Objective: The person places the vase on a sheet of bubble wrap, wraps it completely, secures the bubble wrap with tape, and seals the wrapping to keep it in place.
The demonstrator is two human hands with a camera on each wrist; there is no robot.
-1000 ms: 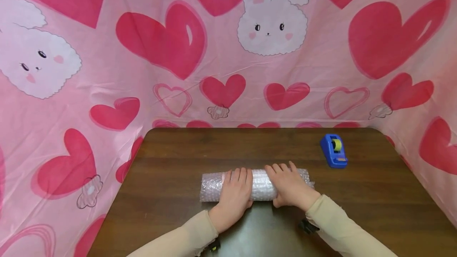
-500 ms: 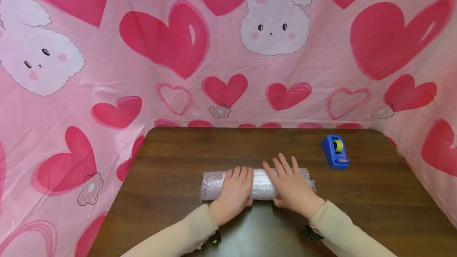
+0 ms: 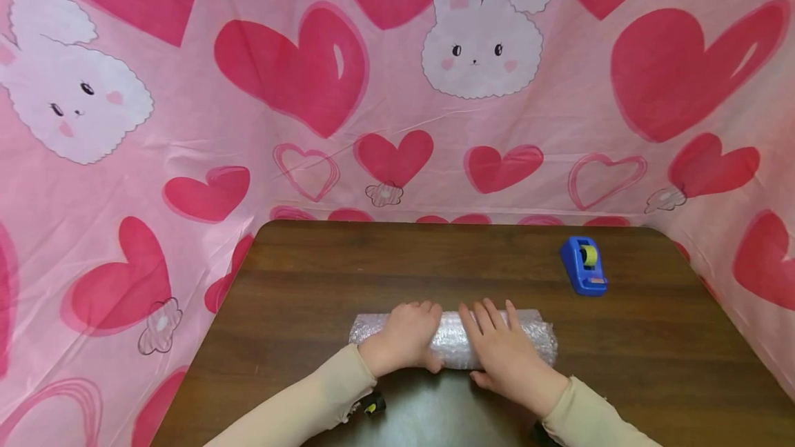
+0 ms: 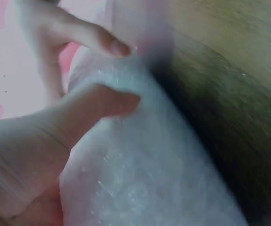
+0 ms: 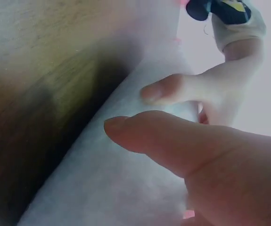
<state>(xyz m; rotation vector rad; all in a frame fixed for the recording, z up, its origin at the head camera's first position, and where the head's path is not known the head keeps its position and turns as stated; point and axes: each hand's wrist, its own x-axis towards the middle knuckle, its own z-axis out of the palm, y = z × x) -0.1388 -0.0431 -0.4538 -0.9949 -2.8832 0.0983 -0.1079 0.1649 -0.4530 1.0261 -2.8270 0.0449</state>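
A roll of clear bubble wrap [image 3: 456, 342] lies crosswise on the brown table. My left hand [image 3: 406, 336] holds its left half, fingers bent over the top and thumb on the near side. On the right half rests my right hand [image 3: 506, 357], its fingers spread and fairly straight across the top. In the left wrist view the left thumb [image 4: 102, 101] presses the bubble wrap, and the other hand's thumb shows beyond it. The right wrist view shows the right thumb [image 5: 149, 134] against the roll's near side. The roll's inside is hidden.
A blue tape dispenser [image 3: 584, 266] with a yellow roll of tape stands at the back right of the wooden table [image 3: 298, 288]. Pink fabric [image 3: 373, 109] with hearts and rabbits hangs behind and at both sides.
The bubble wrap roll has come a little toward me, with both hands on it. My right fingers lifted and spread half a second ago and now lie lower on the roll.
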